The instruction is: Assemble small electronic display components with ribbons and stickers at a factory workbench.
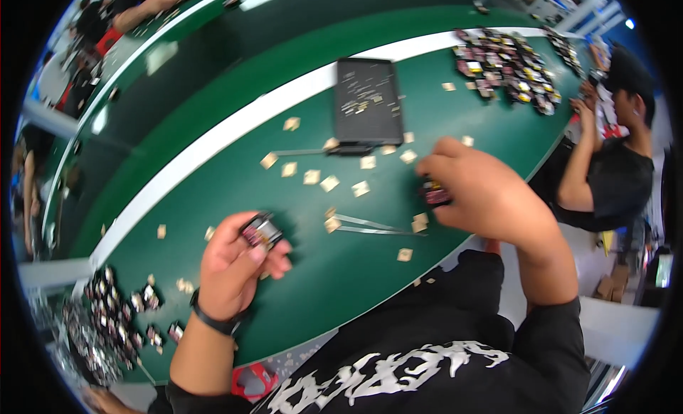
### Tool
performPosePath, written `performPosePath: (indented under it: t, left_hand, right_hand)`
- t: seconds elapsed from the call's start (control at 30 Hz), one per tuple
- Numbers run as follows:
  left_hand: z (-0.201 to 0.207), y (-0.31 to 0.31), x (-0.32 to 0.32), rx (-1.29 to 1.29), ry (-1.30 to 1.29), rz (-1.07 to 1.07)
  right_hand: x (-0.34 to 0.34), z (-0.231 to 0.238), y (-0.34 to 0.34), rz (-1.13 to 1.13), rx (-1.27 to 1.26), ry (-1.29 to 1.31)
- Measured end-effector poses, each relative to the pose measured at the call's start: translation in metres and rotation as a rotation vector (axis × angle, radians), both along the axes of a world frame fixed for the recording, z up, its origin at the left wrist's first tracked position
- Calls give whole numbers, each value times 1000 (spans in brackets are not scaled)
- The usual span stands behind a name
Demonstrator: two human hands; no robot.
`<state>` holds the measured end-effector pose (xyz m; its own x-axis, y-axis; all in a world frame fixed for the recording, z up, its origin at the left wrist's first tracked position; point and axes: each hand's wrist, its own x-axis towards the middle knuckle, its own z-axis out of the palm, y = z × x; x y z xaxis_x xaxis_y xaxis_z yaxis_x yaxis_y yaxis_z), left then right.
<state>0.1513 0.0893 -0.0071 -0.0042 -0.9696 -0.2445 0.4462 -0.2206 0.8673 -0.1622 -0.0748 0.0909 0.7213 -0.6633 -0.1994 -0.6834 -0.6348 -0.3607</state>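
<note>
My left hand [235,264], with a dark band at the wrist, is closed on a small black part [261,232] that has a silvery face and a pinkish side. Over the right side of the green table, my right hand [462,179] grips a similar black-and-pink part [435,192], partly hidden by the fingers. Metal tweezers [373,226] lie between my hands, a small tan square piece [332,223] at one end. Several more tan squares [329,182] are scattered around. Beyond them rests a black tray [368,122] with thin slivers and small pieces on it.
A heap of similar parts [505,69] covers the far right of the table [299,286]. Another pile [107,314] sits at the near left, beside clear or silvery pieces [85,343]. A thin metal tool [299,153] touches the tray's near end. A co-worker [605,143] sits at the right.
</note>
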Motion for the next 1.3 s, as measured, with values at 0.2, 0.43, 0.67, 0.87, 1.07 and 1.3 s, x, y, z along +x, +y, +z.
performPosePath:
  t: [0.2, 0.43, 0.67, 0.87, 1.07, 1.3]
  left_hand:
    - [-1, 4, -6, -82, -19, -50]
    - [5, 8, -4, -124, -123, -120]
    - [1, 10, -2, -143, -136, -120]
    - [4, 10, -2, -151, -162, -143]
    - [6, 11, -6, -167, -239, -118]
    - [4, 9, -5, -314, -511, -138]
  right_hand:
    - [-2, -24, 0, -13, 8, -64]
    - [5, -15, 4, -105, 127, -8]
    - [22, -12, 40, -164, -169, -100]
    - [53, -36, 77, 119, -176, -330]
    - [71, -66, 84, 60, -426, -109]
    - [77, -72, 76, -10, -480, -40]
